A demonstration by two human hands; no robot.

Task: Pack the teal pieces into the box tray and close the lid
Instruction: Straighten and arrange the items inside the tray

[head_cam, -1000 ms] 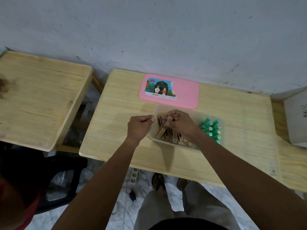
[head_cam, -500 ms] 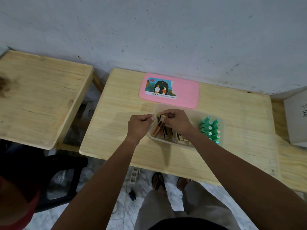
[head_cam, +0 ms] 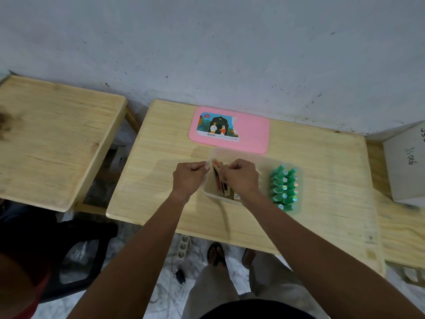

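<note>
A clear plastic box tray (head_cam: 243, 154) sits on the wooden table. In its right part several teal pieces (head_cam: 284, 188) lie in two rows. Its left part holds several tan wooden blocks (head_cam: 221, 186), some with red faces. My left hand (head_cam: 189, 177) pinches the tray's left rim with fingers closed. My right hand (head_cam: 239, 177) is inside the tray, fingers closed on one tan block that stands tilted. The pink lid (head_cam: 230, 130) with a picture sticker lies flat on the table just behind the tray.
A second wooden table (head_cam: 53, 139) stands to the left across a gap. A grey box (head_cam: 407, 164) sits at the right edge. The wall runs right behind the table. Below are my legs, sandals and a power strip (head_cam: 183, 247).
My right hand has lifted and turned the tan block more upright in the tray's left part. My left hand stays on the rim. The teal pieces have not moved.
</note>
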